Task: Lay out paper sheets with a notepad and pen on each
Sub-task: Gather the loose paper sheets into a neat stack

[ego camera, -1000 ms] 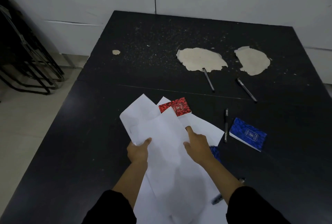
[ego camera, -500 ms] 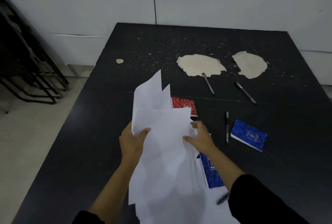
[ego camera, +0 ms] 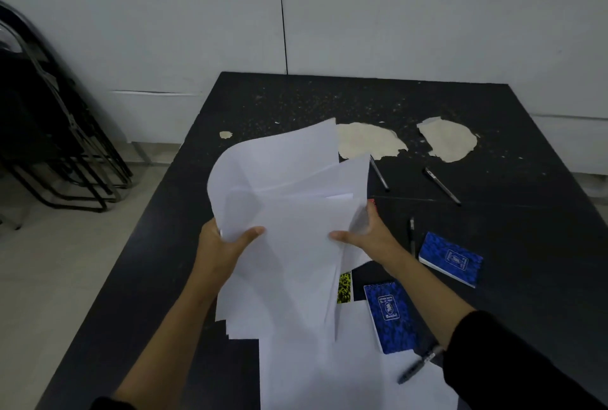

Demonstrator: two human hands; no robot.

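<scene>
Both hands hold a loose stack of white paper sheets [ego camera: 289, 212] lifted above the black table [ego camera: 148, 278]. My left hand [ego camera: 227, 242] grips its left edge, my right hand [ego camera: 365, 235] its right edge. Another white sheet [ego camera: 329, 370] lies flat near the front with a blue notepad [ego camera: 390, 316] and a black pen [ego camera: 419, 363] on it. A second blue notepad [ego camera: 450, 258] lies to the right, with a pen [ego camera: 412, 232] beside it. Two more pens [ego camera: 378, 172] [ego camera: 442, 186] lie farther back. A red notepad's edge [ego camera: 372, 203] peeks out behind the stack.
Two pale patches [ego camera: 368, 143] [ego camera: 449, 141] of peeled surface mark the table's far half. Stacked black folding chairs [ego camera: 49, 133] lean against the white wall at the left. A small green-patterned item [ego camera: 344, 288] shows beneath the sheets.
Both hands raised the paper stack off the table and tipped it up. The lift uncovered the flat sheet, the blue notepad and the pen, and hid most of the red notepad.
</scene>
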